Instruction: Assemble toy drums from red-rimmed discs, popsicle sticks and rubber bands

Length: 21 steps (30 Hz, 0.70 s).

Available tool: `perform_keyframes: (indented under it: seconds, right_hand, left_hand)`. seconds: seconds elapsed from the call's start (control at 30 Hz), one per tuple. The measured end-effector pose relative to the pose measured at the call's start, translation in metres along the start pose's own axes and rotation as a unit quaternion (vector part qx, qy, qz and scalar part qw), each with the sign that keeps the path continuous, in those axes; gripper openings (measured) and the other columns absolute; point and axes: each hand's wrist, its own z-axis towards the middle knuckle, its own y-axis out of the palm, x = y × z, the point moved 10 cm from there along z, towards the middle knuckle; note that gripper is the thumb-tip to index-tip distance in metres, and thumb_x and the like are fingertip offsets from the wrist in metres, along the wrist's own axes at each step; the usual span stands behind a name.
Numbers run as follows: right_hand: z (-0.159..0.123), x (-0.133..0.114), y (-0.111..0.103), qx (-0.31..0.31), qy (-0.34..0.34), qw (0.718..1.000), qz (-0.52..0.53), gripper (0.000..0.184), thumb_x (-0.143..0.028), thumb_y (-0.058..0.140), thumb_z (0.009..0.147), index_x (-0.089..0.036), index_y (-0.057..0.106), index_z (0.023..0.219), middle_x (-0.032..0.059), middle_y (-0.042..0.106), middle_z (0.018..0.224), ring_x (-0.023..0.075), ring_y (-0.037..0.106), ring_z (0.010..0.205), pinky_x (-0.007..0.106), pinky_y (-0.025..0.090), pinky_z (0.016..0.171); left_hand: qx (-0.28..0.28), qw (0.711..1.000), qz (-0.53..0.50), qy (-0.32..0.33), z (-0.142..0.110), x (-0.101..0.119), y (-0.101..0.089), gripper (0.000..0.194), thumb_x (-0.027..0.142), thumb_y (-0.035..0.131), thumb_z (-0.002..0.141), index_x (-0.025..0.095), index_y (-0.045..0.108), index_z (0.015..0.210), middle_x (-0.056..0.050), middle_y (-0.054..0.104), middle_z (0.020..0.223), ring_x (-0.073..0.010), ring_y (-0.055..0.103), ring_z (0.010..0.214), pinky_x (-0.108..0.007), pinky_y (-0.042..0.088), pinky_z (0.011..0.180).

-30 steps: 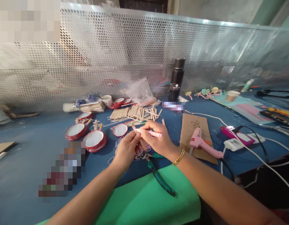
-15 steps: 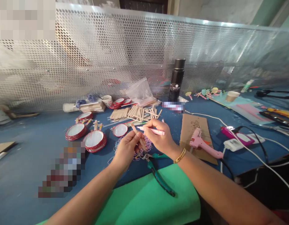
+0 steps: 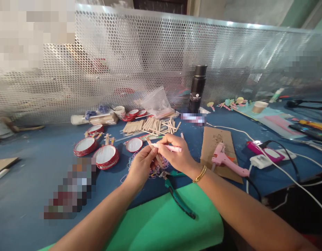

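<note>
Between the thumb and fingers of my left hand (image 3: 140, 165) is a flat wooden craft stick (image 3: 159, 159), tilted with its upper end pointing away from me. My right hand (image 3: 175, 150) is closed around a pink and white marker (image 3: 174, 148), its tip at the stick near my left fingertips. Whether the tip touches the wood I cannot tell. Under my hands lies a heap of thin coloured loops (image 3: 131, 161). Green-handled pliers (image 3: 173, 193) rest just in front, partly on a green sheet (image 3: 166, 223).
Several red-rimmed round pieces (image 3: 105, 157) sit to the left. Behind my hands are loose craft sticks (image 3: 157, 125) and a black bottle (image 3: 197, 89). To the right, a pink glue gun (image 3: 223, 157) lies on cardboard (image 3: 207, 139), beside white cables (image 3: 305, 184). A perforated metal panel (image 3: 161, 52) closes off the back.
My right hand has shifted slightly left, bringing the marker's tip to the craft stick. My left hand stays nearly still with the stick.
</note>
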Motion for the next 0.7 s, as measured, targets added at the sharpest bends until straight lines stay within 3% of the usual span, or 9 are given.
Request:
perform_keyframes:
  seconds: [0.13, 0.3, 0.43, 0.6, 0.7]
  right_hand:
    - [0.0004, -0.0009, -0.0066, 0.028, -0.007, 1.000, -0.009, 0.017, -0.026, 0.060, 0.089, -0.023, 0.060, 0.073, -0.0012, 0.064, 0.066, 0.0148, 0.057, 0.064, 0.026, 0.045, 0.060]
    - [-0.0001, -0.0010, 0.0014, -0.009, -0.008, 1.000, 0.017, 0.017, -0.027, 0.061, 0.090, -0.023, 0.059, 0.074, -0.0036, 0.061, 0.062, 0.0135, 0.055, 0.057, 0.025, 0.042, 0.057]
    - [0.0002, -0.0008, -0.0049, 0.020, -0.012, 1.000, 0.000, 0.015, -0.025, 0.061, 0.089, -0.022, 0.060, 0.074, -0.0021, 0.064, 0.067, 0.0139, 0.057, 0.061, 0.026, 0.043, 0.059]
    - [-0.0001, -0.0015, 0.0011, -0.004, -0.012, 1.000, 0.011, 0.016, -0.026, 0.062, 0.089, -0.022, 0.060, 0.074, -0.0035, 0.062, 0.063, 0.0130, 0.055, 0.058, 0.025, 0.042, 0.057]
    - [0.0001, -0.0004, -0.0031, 0.013, -0.007, 1.000, -0.004, 0.016, -0.027, 0.061, 0.089, -0.022, 0.061, 0.073, -0.0018, 0.064, 0.066, 0.0138, 0.057, 0.062, 0.025, 0.043, 0.059]
  left_hand:
    - [-0.001, 1.000, -0.005, 0.000, 0.0006, -0.0002, -0.0001, 0.046, 0.064, 0.076, 0.076, 0.020, 0.063, 0.074, 0.003, 0.059, 0.059, -0.0107, 0.046, 0.051, -0.023, 0.032, 0.047]
    - [0.002, 1.000, -0.003, 0.002, 0.0004, 0.0011, 0.0002, 0.047, 0.065, 0.077, 0.075, 0.020, 0.062, 0.071, 0.005, 0.055, 0.055, -0.0101, 0.043, 0.049, -0.023, 0.032, 0.047]
    - [0.000, 1.000, -0.007, 0.000, -0.0005, 0.0013, 0.0006, 0.047, 0.064, 0.077, 0.076, 0.020, 0.062, 0.072, 0.004, 0.057, 0.057, -0.0101, 0.044, 0.050, -0.023, 0.032, 0.047]
    - [0.006, 1.000, -0.004, 0.003, -0.0010, 0.0012, -0.0014, 0.047, 0.064, 0.077, 0.076, 0.020, 0.061, 0.071, 0.006, 0.053, 0.055, -0.0095, 0.042, 0.048, -0.023, 0.031, 0.046]
    - [0.002, 1.000, -0.007, 0.002, -0.0008, 0.0014, -0.0006, 0.048, 0.065, 0.077, 0.075, 0.020, 0.062, 0.072, 0.005, 0.057, 0.057, -0.0094, 0.043, 0.049, -0.023, 0.032, 0.046]
